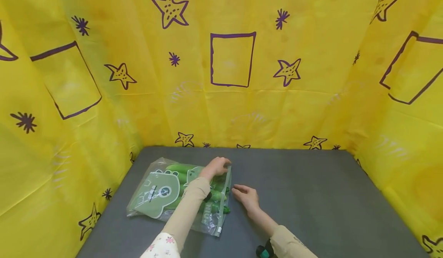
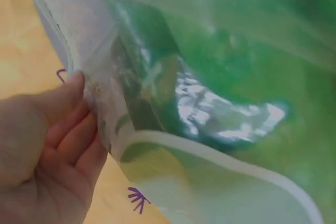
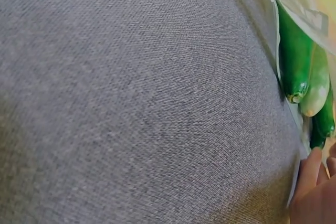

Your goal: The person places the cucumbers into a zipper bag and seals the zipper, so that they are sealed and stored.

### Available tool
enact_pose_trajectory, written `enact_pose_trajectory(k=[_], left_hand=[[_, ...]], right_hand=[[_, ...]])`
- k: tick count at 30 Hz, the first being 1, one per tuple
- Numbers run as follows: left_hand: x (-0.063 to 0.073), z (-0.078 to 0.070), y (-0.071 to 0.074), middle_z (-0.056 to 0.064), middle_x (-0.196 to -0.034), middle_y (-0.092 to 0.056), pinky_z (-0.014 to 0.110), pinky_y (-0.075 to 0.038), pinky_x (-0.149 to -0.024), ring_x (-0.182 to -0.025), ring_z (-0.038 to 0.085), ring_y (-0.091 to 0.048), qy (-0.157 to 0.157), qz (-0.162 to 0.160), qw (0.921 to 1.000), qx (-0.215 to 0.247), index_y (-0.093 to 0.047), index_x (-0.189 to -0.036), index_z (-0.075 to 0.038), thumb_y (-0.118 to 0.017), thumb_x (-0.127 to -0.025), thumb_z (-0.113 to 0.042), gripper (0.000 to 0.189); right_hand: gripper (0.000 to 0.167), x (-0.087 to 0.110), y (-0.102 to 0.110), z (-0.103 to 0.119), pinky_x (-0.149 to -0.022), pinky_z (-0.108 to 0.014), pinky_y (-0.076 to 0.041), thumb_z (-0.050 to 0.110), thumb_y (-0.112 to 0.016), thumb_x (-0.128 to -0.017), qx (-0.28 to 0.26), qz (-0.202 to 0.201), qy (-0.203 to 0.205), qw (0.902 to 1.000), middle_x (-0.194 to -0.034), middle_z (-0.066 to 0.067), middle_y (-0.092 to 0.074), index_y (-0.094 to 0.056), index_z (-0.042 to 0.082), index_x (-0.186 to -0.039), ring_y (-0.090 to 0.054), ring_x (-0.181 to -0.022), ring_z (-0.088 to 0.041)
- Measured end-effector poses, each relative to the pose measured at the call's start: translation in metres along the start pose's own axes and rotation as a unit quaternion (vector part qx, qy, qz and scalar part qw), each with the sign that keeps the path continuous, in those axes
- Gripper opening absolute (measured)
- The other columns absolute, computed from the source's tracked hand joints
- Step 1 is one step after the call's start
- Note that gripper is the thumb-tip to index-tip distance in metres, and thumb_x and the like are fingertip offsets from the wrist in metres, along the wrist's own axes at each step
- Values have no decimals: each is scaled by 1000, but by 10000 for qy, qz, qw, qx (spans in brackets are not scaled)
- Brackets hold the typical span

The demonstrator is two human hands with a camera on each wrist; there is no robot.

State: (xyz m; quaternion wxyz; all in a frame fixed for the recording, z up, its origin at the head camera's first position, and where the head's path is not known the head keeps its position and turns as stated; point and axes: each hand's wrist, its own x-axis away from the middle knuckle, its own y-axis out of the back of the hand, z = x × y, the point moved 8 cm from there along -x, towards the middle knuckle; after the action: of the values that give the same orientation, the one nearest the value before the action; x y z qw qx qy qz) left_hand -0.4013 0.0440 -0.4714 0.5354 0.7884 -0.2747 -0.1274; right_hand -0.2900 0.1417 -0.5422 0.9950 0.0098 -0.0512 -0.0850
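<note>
A clear zip bag [image 1: 155,208] with a pale green cartoon print lies flat on the left part of the table, its zip edge toward the right. Several green cucumbers [image 1: 218,196] are inside, their ends close to that edge. My left hand [image 1: 216,167] pinches the bag's far corner between thumb and fingers; the left wrist view shows the thumb [image 2: 76,87] on the film. Just right of the zip edge is my right hand [image 1: 247,198], fingers loosely bent with nothing held. In the right wrist view its fingertips overlap the bag's edge beside the cucumbers [image 3: 296,56].
The white zip slider [image 1: 219,230] sits at the zip edge's near end. Dark grey cloth covers the table [image 1: 311,196]. Yellow fabric walls [image 1: 228,115] with drawn stars enclose the back and both sides.
</note>
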Motion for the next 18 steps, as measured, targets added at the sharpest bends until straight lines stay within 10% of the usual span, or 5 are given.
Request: enact_pose_trajectory(k=[18], left_hand=[[-5, 0, 70, 3, -85, -75, 38, -55, -65, -75, 23, -68, 779, -2203, 9722, -124, -77, -86, -13, -74, -82, -18, 7]], right_hand=[[47, 11, 11, -12, -90, -35, -54, 16, -61, -93, -361, 710, -229, 9966, -128, -33, -54, -51, -16, -125, -62, -111, -33]])
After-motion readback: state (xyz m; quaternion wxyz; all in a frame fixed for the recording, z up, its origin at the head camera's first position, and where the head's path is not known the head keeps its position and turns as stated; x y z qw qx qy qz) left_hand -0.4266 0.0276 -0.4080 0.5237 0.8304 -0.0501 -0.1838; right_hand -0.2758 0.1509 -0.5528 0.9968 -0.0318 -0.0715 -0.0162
